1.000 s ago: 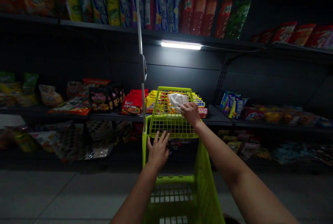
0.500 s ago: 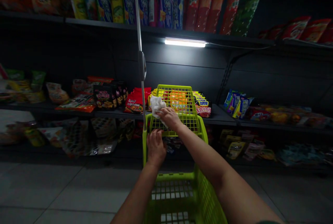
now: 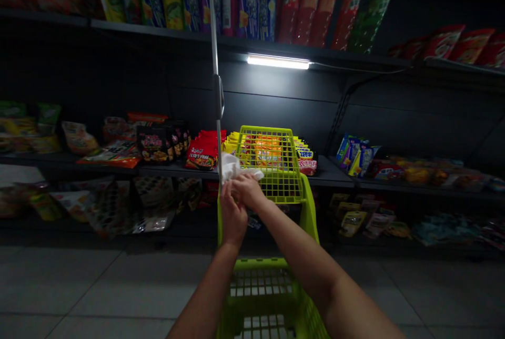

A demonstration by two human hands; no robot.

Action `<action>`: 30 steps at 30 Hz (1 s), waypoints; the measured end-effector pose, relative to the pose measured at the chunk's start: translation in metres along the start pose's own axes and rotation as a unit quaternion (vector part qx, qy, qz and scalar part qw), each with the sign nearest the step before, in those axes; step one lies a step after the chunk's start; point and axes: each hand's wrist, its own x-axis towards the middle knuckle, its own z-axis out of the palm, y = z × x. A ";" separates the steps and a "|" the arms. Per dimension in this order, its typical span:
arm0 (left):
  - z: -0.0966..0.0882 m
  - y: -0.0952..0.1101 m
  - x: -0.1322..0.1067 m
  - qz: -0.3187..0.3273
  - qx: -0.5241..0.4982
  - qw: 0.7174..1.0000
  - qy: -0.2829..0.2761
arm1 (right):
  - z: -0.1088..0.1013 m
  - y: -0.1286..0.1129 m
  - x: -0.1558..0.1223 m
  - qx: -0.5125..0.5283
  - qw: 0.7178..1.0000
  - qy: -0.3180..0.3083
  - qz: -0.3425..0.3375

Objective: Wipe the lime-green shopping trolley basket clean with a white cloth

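Observation:
A lime-green shopping cart (image 3: 307, 207) stands in front of me, its mesh flap (image 3: 272, 168) raised toward the shelves. My right hand (image 3: 248, 190) is closed on a white cloth (image 3: 232, 165), pressing it against the cart's left front corner beside a thin metal pole (image 3: 216, 81). My left hand (image 3: 232, 216) sits just below and left of it, fingers curled round the cart's left upright next to the right hand.
Dark shelves run across the view. Noodle packets (image 3: 202, 152) lie on the middle shelf (image 3: 327, 173), tall snack bags (image 3: 244, 2) on the top one. A strip light (image 3: 278, 61) glows under the top shelf. Grey tiled floor (image 3: 79, 286) lies left of the cart.
My right hand has swept the white cloth leftward from the flap's top right to the cart's left corner. My left hand moved up from the flap's lower edge to join it.

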 end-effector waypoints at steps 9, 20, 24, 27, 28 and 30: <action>-0.007 -0.012 0.005 -0.023 -0.034 0.998 0.042 | -0.050 0.080 -0.092 -0.104 0.991 -0.035 0.075; 0.002 -0.007 0.001 -0.002 -0.052 0.998 0.038 | 0.002 -0.009 -0.036 0.010 0.997 -0.050 -0.050; -0.001 -0.015 0.003 -0.006 -0.044 0.998 0.045 | 0.022 -0.020 -0.031 0.040 0.995 -0.020 -0.088; -0.004 -0.021 0.005 -0.018 -0.046 0.998 0.044 | 0.002 0.017 -0.074 0.020 0.995 -0.013 -0.099; -0.004 -0.022 0.005 -0.018 -0.044 0.998 0.041 | -0.008 0.032 -0.093 0.010 0.996 -0.015 -0.089; -0.003 -0.021 0.005 -0.015 -0.039 0.998 0.036 | -0.030 0.057 -0.128 -0.013 0.998 -0.030 -0.060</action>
